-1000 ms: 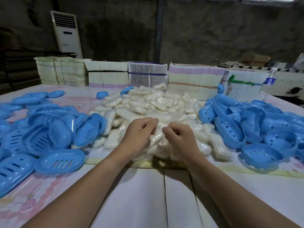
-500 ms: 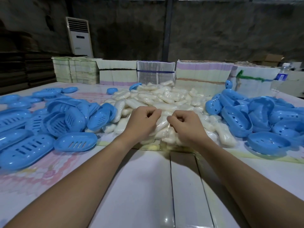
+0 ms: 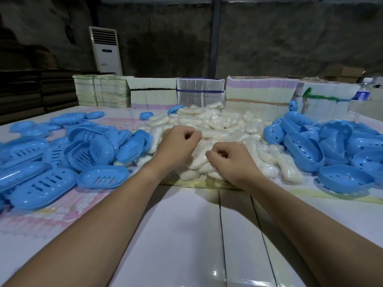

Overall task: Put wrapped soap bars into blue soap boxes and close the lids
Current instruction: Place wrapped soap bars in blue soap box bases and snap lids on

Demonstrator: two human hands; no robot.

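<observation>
A heap of white wrapped soap bars [image 3: 219, 123] lies mid-table, the nearest ones inside a clear plastic bag [image 3: 199, 162]. My left hand [image 3: 178, 141] and my right hand [image 3: 230, 158] sit over the bag, a small gap between them. Both have curled fingers pinching the clear film. Blue slotted soap box halves [image 3: 101, 179] are piled to the left. More blue box halves [image 3: 344, 181] are piled to the right. All the halves lie loose and open.
The white table [image 3: 186, 228] stretches toward me under my forearms. Bundled stacks of flat cartons [image 3: 153, 94] line the far edge. A water bottle [image 3: 360, 96] stands at the far right, and a floor air conditioner [image 3: 105, 50] stands behind.
My hands have drawn slightly apart over the bag, the left further away and the right nearer me. The view has tilted upward.
</observation>
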